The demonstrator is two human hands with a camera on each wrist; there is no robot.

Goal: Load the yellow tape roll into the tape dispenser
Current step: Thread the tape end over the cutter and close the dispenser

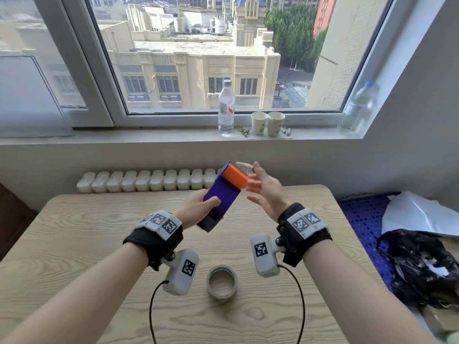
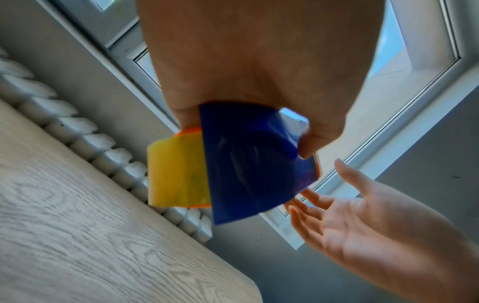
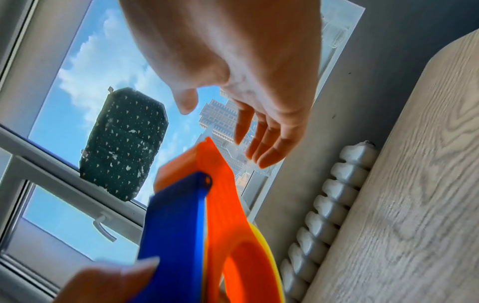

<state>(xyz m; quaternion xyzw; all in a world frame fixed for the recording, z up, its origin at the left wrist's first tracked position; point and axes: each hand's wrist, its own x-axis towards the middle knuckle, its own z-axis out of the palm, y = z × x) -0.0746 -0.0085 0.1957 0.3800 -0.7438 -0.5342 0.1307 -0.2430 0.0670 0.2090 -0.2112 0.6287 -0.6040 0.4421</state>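
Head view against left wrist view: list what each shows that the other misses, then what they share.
Only the head view shows the grey tape roll lying on the table, plus the water bottle and two paper cups on the windowsill.

Only the left wrist view shows the yellow tape roll seated in the tape dispenser; from the head it is hidden.

Both show the left hand gripping the blue and orange dispenser, the right hand open beside it, the wooden table and the radiator.
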